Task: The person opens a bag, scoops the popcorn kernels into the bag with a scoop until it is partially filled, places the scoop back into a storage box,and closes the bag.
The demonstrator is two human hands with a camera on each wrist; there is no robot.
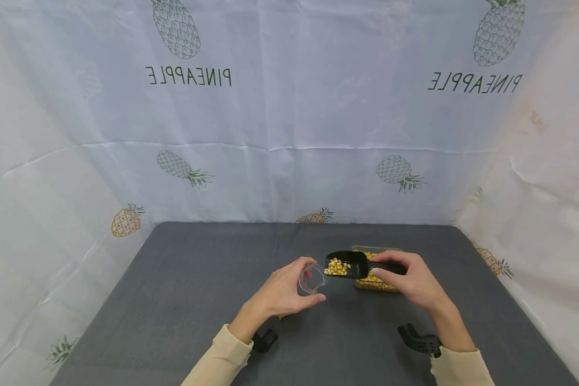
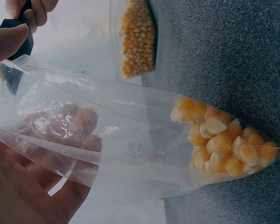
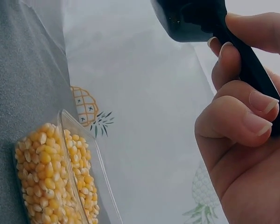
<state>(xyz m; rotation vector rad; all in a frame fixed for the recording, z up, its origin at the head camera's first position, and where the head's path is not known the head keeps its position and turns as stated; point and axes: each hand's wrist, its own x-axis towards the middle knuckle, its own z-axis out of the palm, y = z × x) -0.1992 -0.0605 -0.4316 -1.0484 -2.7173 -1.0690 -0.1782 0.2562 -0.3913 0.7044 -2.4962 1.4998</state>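
Observation:
My left hand [image 1: 281, 289] holds the mouth of a clear plastic bag [image 2: 130, 112] apart, fingers and thumb curved round it. Corn kernels [image 2: 224, 142] fill the bottom of the bag in the left wrist view. In my right hand [image 1: 417, 281] is the handle of a black scoop [image 1: 358, 264], gripped between thumb and curled fingers. Yellow kernels [image 1: 336, 266] lie toward the scoop's front lip, which is level with the bag's mouth and just right of it. Behind the scoop, partly covered by it, stands a clear rectangular container [image 3: 61, 122] full of corn kernels.
A dark grey cloth [image 1: 212, 268] covers the table. White curtains with pineapple prints [image 1: 280, 107] hang behind it and at both sides. Black wrist mounts [image 1: 418, 340] sit below each hand.

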